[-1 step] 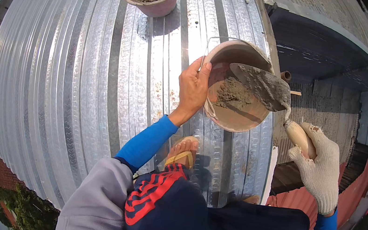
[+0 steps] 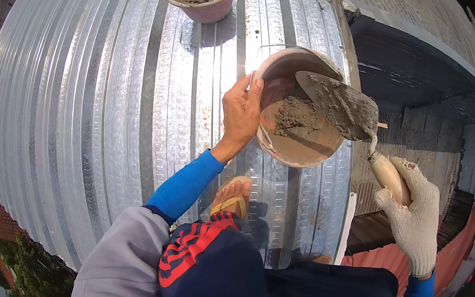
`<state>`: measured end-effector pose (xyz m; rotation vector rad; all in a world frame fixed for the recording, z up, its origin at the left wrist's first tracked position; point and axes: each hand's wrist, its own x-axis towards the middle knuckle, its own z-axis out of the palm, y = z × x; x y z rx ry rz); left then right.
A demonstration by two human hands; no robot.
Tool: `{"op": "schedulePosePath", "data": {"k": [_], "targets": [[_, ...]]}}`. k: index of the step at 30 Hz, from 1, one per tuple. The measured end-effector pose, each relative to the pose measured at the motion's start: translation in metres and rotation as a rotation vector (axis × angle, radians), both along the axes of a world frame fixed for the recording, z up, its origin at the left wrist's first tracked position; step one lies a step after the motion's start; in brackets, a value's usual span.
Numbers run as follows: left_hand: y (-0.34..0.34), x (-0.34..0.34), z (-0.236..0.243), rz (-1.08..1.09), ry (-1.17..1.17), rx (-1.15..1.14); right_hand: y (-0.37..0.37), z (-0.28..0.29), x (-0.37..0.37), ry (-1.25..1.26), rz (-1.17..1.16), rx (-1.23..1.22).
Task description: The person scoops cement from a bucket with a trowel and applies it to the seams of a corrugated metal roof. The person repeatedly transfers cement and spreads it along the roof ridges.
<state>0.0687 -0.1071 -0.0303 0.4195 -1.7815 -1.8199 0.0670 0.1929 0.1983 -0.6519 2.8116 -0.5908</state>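
Note:
My bare left hand [image 2: 241, 112] grips the rim of a tilted bucket [image 2: 316, 150], thumb over the edge. Inside, a lump of wet grey mortar [image 2: 297, 118] sits on the bucket's mud-coated bottom. In a knitted glove, my right hand [image 2: 416, 213] is closed round the wooden handle of a trowel [image 2: 340, 107]. The trowel's blade reaches over the bucket's right side and is smeared with mortar. Farther off stands a second bucket [image 2: 208, 11], pinkish and upright, filled with mortar almost to its rim.
Under me spreads a ribbed metal roof [image 2: 116, 101], ending on the right at an edge. Beyond that edge lie a lower dark recess [image 2: 412, 70] and red corrugated sheeting [image 2: 377, 259]. My sandalled foot [image 2: 232, 196] is just below the tilted bucket. Trees [image 2: 27, 259] show at lower left.
The tilted bucket and my left hand have shifted slightly left. The trowel blade has moved a little up relative to the bucket, while my right hand stays almost in place.

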Motion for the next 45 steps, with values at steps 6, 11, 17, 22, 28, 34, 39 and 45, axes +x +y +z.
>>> {"op": "schedulePosePath", "data": {"k": [6, 11, 17, 22, 28, 34, 39, 45], "targets": [[-0.127, 0.026, 0.011, 0.325, 0.009, 0.028, -0.111, -0.021, -0.096, 0.086, 0.061, -0.206], [-0.208, 0.041, 0.011, 0.512, -0.034, -0.126, -0.270, -0.083, -0.205, 0.300, 0.252, -0.105], [-0.244, 0.052, -0.008, 0.618, -0.048, -0.104, -0.396, -0.129, -0.269, 0.422, 0.282, 0.069], [-0.248, 0.041, -0.015, 0.656, -0.052, -0.058, -0.405, -0.123, -0.294, 0.175, 0.313, 0.004], [-0.253, 0.025, -0.009, 0.640, -0.043, -0.034, -0.395, -0.119, -0.312, 0.172, 0.379, 0.010], [-0.260, 0.025, -0.008, 0.620, -0.012, -0.047, -0.370, -0.128, -0.319, 0.236, 0.490, -0.004], [-0.266, 0.022, -0.006, 0.613, -0.019, -0.029, -0.377, -0.137, -0.307, 0.315, 0.661, -0.074], [-0.265, 0.025, -0.007, 0.584, -0.058, -0.005, -0.375, -0.127, -0.290, -0.018, 0.561, -0.007]]}}
